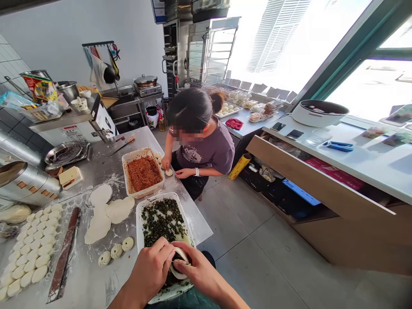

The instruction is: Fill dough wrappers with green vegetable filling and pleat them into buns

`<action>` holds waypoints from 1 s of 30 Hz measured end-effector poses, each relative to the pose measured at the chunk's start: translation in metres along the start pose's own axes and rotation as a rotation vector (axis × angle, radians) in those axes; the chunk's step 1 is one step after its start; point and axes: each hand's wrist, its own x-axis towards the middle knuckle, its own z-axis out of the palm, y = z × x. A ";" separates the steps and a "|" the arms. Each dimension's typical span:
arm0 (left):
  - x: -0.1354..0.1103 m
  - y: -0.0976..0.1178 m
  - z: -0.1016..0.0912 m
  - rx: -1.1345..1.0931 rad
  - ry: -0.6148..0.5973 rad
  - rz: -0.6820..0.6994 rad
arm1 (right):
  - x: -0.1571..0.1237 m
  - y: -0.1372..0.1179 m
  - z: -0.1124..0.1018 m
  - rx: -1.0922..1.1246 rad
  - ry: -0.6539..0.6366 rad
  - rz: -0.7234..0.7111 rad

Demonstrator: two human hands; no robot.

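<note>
My left hand [151, 268] and my right hand [199, 270] meet over the near end of a white tub of dark green filling [141, 214]. Both pinch the rim of a dough wrapper packed with green filling [180, 259], fingers closed on it. Left of the tub lie three pleated buns [116, 251] and flat round dough wrappers [107, 212] on the floured steel table [93, 274].
A tub of red-brown meat filling [143, 174] stands farther along. Across the table a seated person handles a small dough piece [168, 172]. Rows of cut dough lumps [30, 244] and a rolling pin [62, 257] lie at left. A long counter [354, 161] runs on the right.
</note>
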 end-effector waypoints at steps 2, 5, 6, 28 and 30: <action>0.000 -0.002 -0.001 -0.079 0.034 -0.037 | -0.002 0.000 -0.001 0.186 -0.034 -0.006; -0.002 -0.002 0.001 -0.108 0.051 -0.011 | -0.002 0.007 0.004 0.424 -0.062 -0.005; -0.002 -0.002 0.002 -0.098 0.055 0.001 | -0.001 0.010 0.006 0.454 -0.061 -0.004; -0.002 0.011 0.004 0.138 -0.004 0.077 | 0.003 0.029 0.010 0.017 -0.022 0.083; -0.003 0.011 0.004 0.131 0.015 0.096 | 0.003 0.027 0.009 -0.017 -0.019 0.076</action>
